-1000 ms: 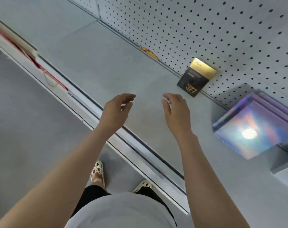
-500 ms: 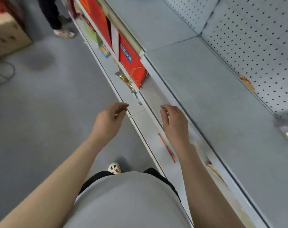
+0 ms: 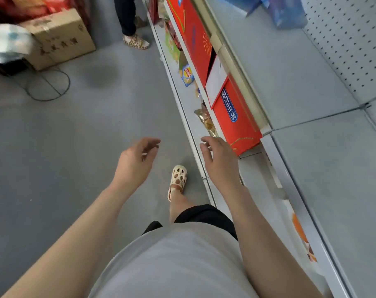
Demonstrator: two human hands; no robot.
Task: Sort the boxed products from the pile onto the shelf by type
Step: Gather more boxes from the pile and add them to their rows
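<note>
- in the aisle beside the shelving, both hands hang in front of the body with nothing in them: the left hand [image 3: 135, 162] over the grey floor [image 3: 75, 147], the right hand [image 3: 220, 160] over the front lip of the low shelf [image 3: 184, 100].
- the left hand's fingers are loosely curled with the thumb apart from them, gripping nothing; the right hand's fingers are spread a little and bent down, also bare.
- the nearest boxed product is the red box [image 3: 234, 121] with a blue label, standing on edge under the upper shelf [image 3: 290, 72]; it lies just far and right of the right hand's fingertips [image 3: 204, 140], close but, as far as i can tell, not touching.
- its long axis runs along the shelf, from near to far, and more red boxes [image 3: 193, 33] line up beyond it in the same row.
- the right hand is plainly the nearer one; the left would have to cross over the shelf lip to reach it.
- loose snack packets [image 3: 188, 75] lie on the low shelf in front of the boxes, between the lip and the red row.
- far left on the floor sits a cardboard carton [image 3: 60, 37] by a wire stand [image 3: 47, 84], and another person's foot [image 3: 136, 41] stands at the far end; whether the pile is there i cannot tell.
- my guess is that the next reach either goes far-right to that red box or carries on down the aisle for stock.
</note>
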